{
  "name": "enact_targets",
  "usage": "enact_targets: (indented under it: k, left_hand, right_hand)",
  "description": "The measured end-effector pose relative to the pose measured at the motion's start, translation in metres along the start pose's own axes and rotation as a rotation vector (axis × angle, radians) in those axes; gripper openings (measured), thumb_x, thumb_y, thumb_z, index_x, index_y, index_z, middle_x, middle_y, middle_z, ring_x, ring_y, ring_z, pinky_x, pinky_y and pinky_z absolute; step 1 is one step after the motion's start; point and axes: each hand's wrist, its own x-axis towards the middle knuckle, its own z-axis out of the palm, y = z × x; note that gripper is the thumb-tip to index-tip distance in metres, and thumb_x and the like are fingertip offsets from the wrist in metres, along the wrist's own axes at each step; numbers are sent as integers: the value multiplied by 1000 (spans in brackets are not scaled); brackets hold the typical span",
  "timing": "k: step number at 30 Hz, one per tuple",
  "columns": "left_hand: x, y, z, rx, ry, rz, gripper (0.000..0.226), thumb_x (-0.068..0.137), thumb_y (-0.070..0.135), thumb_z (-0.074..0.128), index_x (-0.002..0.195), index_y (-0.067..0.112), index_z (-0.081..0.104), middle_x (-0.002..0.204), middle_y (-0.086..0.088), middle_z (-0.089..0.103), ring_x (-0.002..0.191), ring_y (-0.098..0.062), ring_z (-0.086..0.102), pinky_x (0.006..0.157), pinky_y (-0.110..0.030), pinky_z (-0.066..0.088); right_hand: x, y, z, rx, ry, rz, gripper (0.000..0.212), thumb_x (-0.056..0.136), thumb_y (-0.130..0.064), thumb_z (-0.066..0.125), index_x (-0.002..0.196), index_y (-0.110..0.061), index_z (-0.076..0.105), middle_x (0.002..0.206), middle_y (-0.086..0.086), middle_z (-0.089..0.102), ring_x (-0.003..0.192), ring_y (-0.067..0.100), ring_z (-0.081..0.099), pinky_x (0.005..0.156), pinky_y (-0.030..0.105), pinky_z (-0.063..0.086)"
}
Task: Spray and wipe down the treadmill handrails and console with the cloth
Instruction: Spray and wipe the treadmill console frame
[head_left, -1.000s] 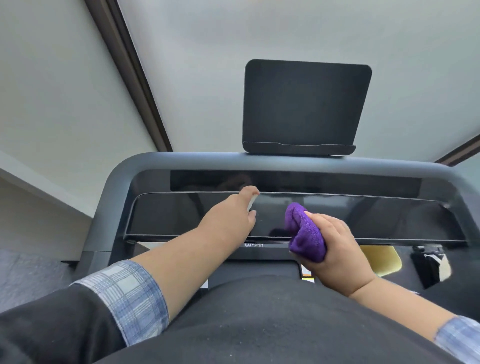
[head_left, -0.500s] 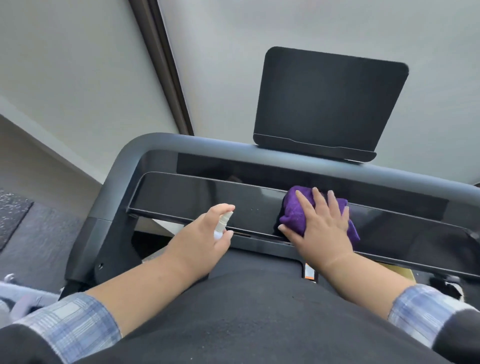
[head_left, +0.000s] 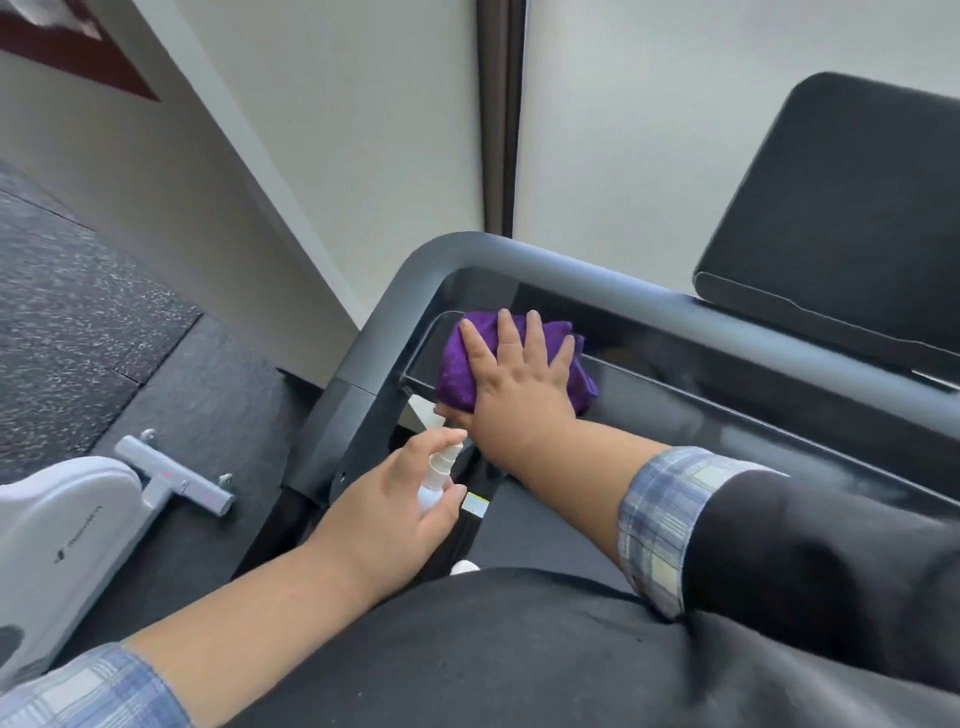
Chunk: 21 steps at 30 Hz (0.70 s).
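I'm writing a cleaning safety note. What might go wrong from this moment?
1. The right hand presses the cloth flat on the glossy console at its left end; hard pressure may trigger controls or leave streaks.
2. The left hand grips the spray bottle close to the right forearm; a spray now would likely wet the arm, not the console.

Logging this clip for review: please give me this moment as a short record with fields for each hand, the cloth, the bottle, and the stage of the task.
left hand: left hand grips the small white spray bottle, index finger on its nozzle
right hand: right hand presses flat, fingers spread, on the crumpled purple cloth
cloth position: at the left end of the glossy black treadmill console panel, by the curved grey handrail
stage: wiping console; bottle held low, beside the panel
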Motion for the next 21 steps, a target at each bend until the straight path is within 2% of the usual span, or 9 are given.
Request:
enact_targets:
  k: [3, 5, 7, 10, 12, 14, 17, 21]
  left_hand:
    - [5, -5, -5, -8, -12, 19, 55, 92, 38, 60, 128, 58, 25, 100, 33, 52, 91, 8, 52, 74, -10, 38]
    - [11, -5, -8, -5, -17, 52, 53, 93, 37, 60, 130, 56, 27, 108, 27, 55, 90, -2, 54, 78, -23, 44]
    - [18, -5, -9, -18, -33, 87, 53, 93, 35, 60, 131, 54, 27, 117, 23, 56, 92, -7, 57, 81, -28, 46]
    - [22, -9, -9, -38, -80, 129, 53, 94, 34, 58, 130, 55, 25, 107, 25, 55, 84, 0, 55, 76, -20, 43]
    - [20, -17, -12, -53, -93, 146, 54, 93, 33, 59, 129, 55, 25, 99, 36, 53, 83, 8, 53, 71, -6, 36]
    - [17, -25, -18, -75, -95, 134, 54, 93, 34, 59, 129, 55, 25, 97, 38, 52, 85, 8, 53, 70, -4, 37]
    - [13, -31, -27, -111, -85, 125, 54, 93, 33, 61, 129, 54, 26, 93, 25, 59, 85, 0, 55, 76, -19, 45]
    - [8, -35, -32, -123, -57, 126, 56, 92, 29, 64, 128, 55, 30, 95, 32, 57, 86, 1, 56, 82, -29, 48]
  right_hand:
    - [14, -13, -5, -24, -17, -70, 96, 80, -87, 26, 155, -35, -4, 166, 10, 10, 150, 43, -5, 111, 72, -5]
    - [8, -1, -9, 7, 3, -99, 92, 81, -84, 37, 155, -35, 12, 163, 7, 23, 150, 39, 6, 115, 67, 3]
    - [-14, 22, -9, 45, 60, -85, 89, 77, -84, 36, 151, -35, 28, 157, 4, 36, 148, 37, 19, 117, 63, 13]
    - [-58, 56, -7, 88, 123, 5, 92, 73, -88, 35, 147, -33, 41, 151, 5, 45, 145, 37, 27, 116, 63, 21]
    - [-71, 62, -5, 70, 102, 56, 94, 72, -90, 33, 147, -34, 42, 152, 7, 44, 146, 37, 25, 117, 63, 20]
    - [-65, 53, -5, 47, 84, 109, 94, 72, -90, 33, 148, -35, 37, 156, 8, 38, 148, 37, 20, 117, 63, 18]
    - [-36, 21, -4, 30, 91, 77, 93, 74, -87, 37, 150, -36, 26, 162, 7, 27, 151, 35, 11, 118, 62, 11]
    - [13, -28, -5, 33, 44, -57, 97, 79, -80, 49, 155, -33, 12, 164, 8, 19, 152, 34, 4, 119, 63, 5]
